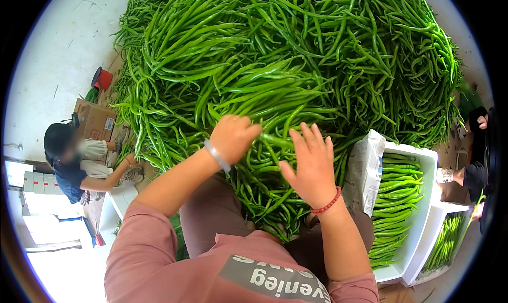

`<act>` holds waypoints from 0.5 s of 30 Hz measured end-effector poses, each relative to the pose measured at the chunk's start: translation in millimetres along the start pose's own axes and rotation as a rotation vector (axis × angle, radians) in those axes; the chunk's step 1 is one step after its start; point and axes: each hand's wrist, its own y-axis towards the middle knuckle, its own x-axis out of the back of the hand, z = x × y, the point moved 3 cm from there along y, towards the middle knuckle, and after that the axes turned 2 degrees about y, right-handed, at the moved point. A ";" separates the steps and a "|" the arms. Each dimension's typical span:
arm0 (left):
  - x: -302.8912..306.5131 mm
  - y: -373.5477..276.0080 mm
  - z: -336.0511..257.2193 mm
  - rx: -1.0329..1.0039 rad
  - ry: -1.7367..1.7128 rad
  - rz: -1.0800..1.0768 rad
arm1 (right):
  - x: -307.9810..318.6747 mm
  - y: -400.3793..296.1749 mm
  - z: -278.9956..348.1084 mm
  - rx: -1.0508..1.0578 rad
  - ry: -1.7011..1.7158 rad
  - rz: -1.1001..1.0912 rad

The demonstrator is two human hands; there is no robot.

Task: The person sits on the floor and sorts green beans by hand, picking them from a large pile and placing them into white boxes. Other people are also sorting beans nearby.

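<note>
A large heap of long green chili peppers (278,88) spreads before me. My left hand (234,140), with a pale bangle at the wrist, is closed above the near side of the heap. From its thumb side a motion-blurred green chili pepper (277,140) reaches toward my right hand (311,172). That hand, with a red bead bracelet, hovers palm down with its fingers spread; the pepper's far end is hidden by or meets its index finger. To the right, a white foam box (426,207) holds chili peppers (397,207) laid in neat rows, with newspaper (365,168) over its near wall.
A second white box (416,245) of peppers stands beyond the first. At the left a person (75,164) crouches by the heap, near a cardboard box (97,116) and a red bucket (103,79). Another person's leg (468,178) shows at the right edge.
</note>
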 end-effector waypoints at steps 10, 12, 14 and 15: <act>-37.2 54.8 101.4 0.530 -0.281 -0.345 | 18.7 9.1 -42.7 -0.575 1.092 -0.217; -106.5 65.4 103.2 0.580 -0.070 0.180 | 17.1 9.1 -49.8 -0.580 1.092 -0.259; -125.1 76.4 98.7 0.638 0.196 0.327 | 15.3 8.7 -50.3 -0.565 1.078 -0.274; -128.8 79.3 90.9 0.629 0.336 0.339 | 18.1 8.8 -47.0 -0.590 1.087 -0.242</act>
